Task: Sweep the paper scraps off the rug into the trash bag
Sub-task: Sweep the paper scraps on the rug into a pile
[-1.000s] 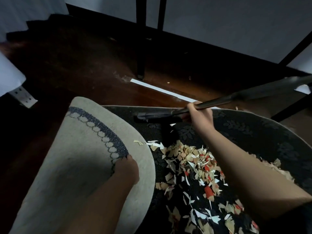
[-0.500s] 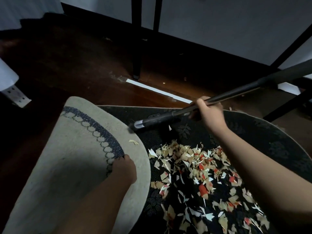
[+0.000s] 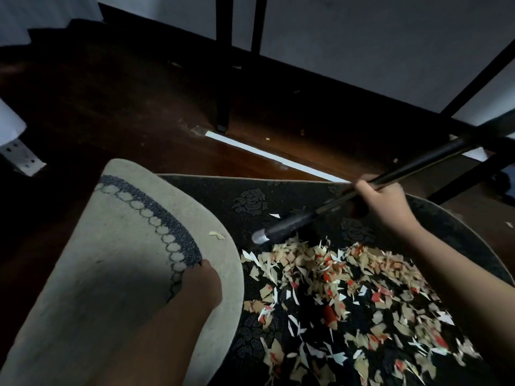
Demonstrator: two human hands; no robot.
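Right, head view: dark wooden floor [image 3: 117,107] fills the upper left of the frame, a pale wall [image 3: 362,45] runs across the top, and black furniture legs [image 3: 224,79] stand at top centre, with a white strip [image 3: 267,156] lying on the boards just below them. Your dark patterned rug [image 3: 250,201] covers the lower half, its left edge folded over so the beige underside [image 3: 106,263] faces up. Your left hand [image 3: 202,285] grips that folded flap at lower centre-left, fingers curled under the edge. Your right hand [image 3: 381,200] is wrapped around the black broom handle [image 3: 418,167], which slants down from the upper right. The paper scraps [image 3: 348,288] are heaped on the rug at lower right; one stray bit sits on the flap. Against half a second back, the handle's lower tip has dropped lower and rightwards, now touching the top of the pile, and your right hand has moved right.
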